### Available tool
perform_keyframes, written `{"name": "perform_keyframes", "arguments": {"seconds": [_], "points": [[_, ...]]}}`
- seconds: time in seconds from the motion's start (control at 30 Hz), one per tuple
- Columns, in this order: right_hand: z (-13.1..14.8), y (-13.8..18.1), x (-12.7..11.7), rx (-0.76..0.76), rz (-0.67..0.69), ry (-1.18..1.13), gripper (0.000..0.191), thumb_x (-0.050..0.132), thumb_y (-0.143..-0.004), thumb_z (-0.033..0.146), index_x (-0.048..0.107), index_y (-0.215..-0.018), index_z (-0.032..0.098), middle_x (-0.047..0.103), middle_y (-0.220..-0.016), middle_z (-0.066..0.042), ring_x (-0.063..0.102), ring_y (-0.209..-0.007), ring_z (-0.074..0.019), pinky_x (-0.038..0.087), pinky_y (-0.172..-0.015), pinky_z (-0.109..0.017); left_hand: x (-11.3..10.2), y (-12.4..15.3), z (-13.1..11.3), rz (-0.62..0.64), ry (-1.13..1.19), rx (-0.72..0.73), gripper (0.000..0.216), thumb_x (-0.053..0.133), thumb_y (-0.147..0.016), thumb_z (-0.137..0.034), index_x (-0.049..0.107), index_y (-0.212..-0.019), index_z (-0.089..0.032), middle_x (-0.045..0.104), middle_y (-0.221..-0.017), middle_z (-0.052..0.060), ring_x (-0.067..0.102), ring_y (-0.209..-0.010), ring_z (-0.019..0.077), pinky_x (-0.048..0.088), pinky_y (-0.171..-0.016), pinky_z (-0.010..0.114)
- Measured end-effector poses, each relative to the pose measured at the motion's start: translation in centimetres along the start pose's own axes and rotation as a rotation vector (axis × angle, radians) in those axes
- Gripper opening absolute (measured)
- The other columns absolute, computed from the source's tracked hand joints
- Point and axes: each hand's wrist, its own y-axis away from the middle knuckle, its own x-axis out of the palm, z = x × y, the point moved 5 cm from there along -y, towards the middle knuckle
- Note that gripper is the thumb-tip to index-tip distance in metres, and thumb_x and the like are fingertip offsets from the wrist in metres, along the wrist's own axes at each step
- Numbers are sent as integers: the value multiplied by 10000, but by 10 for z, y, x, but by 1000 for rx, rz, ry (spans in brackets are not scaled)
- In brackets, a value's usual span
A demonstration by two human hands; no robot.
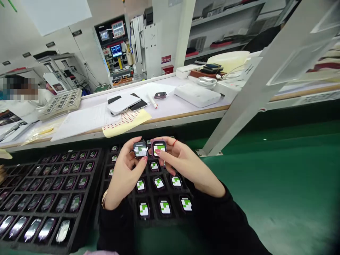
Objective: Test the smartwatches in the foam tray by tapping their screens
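Observation:
My left hand (126,170) is closed around a small smartwatch body (140,149) whose screen shows a green and white pattern. My right hand (180,163) grips a second, similar watch body (159,147), held side by side with the first. Both hands hover above a black compartment tray (124,209) filled with several lit watch bodies showing the same pattern. Dark sleeves cover both my forearms.
A second black tray (16,226) of dark-screened watch bodies lies to the left on the green conveyor belt (265,191). Behind it runs a white bench with papers, a yellow label sheet (126,122), phones, a white box (197,95) and machines. Another person sits at far left.

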Motion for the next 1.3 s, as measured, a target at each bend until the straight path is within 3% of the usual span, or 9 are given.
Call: {"name": "perform_keyframes", "arguments": {"seconds": [0.17, 0.27, 0.33, 0.53, 0.77, 0.87, 1.03, 1.23, 1.3], "points": [[-14, -12, -3, 17, -6, -73, 598, 645, -895, 646, 587, -1234, 156, 662, -925, -78, 541, -581, -113, 381, -359, -159, -10, -4, 6, -88, -49, -26, 357, 741, -874, -330, 661, -1217, -271, 663, -1186, 44, 667, -901, 131, 572, -774, 203], [-16, -16, -1, 37, 20, -108, 598, 636, -894, 634, 590, -1245, 152, 674, -998, -113, 571, -635, -139, 398, -347, -163, -18, -5, 6, -128, -81, -30, 267, 686, -912, -401, 712, -1119, -234, 672, -960, 25, 543, -610, 70, 551, -644, 204], [-15, -16, -1, 38, 11, -116, 553, 639, -895, 585, 596, -1237, 152, 675, -998, -110, 575, -637, -141, 405, -348, -165, -21, -5, 6, -130, -95, -39, 296, 629, -945, -429, 714, -1147, -230, 644, -822, 8, 484, -544, 68, 531, -612, 212], [-12, -15, -1, 26, 14, 17, 530, 674, -842, 490, 581, -1230, 142, 580, -649, 35, 420, -363, -64, 336, -347, -177, -16, 2, 1, -58, -47, -44, 339, 628, -930, -307, 684, -1264, -285, 697, -975, 32, 599, -689, 110, 528, -656, 216], [-13, -16, 1, 8, -45, 35, 573, 706, -812, 599, 591, -1159, 157, 553, -574, 50, 367, -334, -59, 250, -323, -168, -11, 2, -6, -45, -46, -13, 332, 692, -895, -365, 716, -1212, -268, 695, -908, 29, 563, -602, 91, 541, -598, 213], [-10, -15, 2, -7, -69, 12, 585, 733, -783, 617, 587, -1114, 158, 573, -614, 41, 343, -347, -50, 254, -311, -168, -14, 2, -6, -88, -61, 2, 321, 698, -894, -396, 726, -1182, -257, 702, -938, 34, 557, -574, 70, 544, -601, 204], [-6, -11, 3, -27, -55, -38, 494, 675, -844, 532, 603, -1156, 156, 671, -868, -48, 445, -430, -63, 359, -334, -175, -20, 1, -3, -126, -79, 16, 314, 675, -905, -398, 723, -1177, -247, 694, -921, 36, 526, -523, 50, 457, -482, 163], [-3, -8, 4, -52, 14, -29, 534, 689, -858, 483, 582, -1274, 165, 683, -943, -78, 537, -553, -109, 423, -377, -184, -22, 5, -8, -126, -60, 64, 313, 678, -903, -375, 718, -1192, -260, 688, -954, 28, 493, -516, 47, 541, -548, 196], [-3, -8, 5, -52, 16, -6, 547, 700, -862, 513, 590, -1269, 163, 665, -843, -50, 516, -533, -107, 411, -376, -181, -21, 6, -9, -134, -47, 74, 305, 711, -887, -381, 725, -1170, -269, 692, -993, 24, 494, -517, 37, 555, -561, 186]]}}
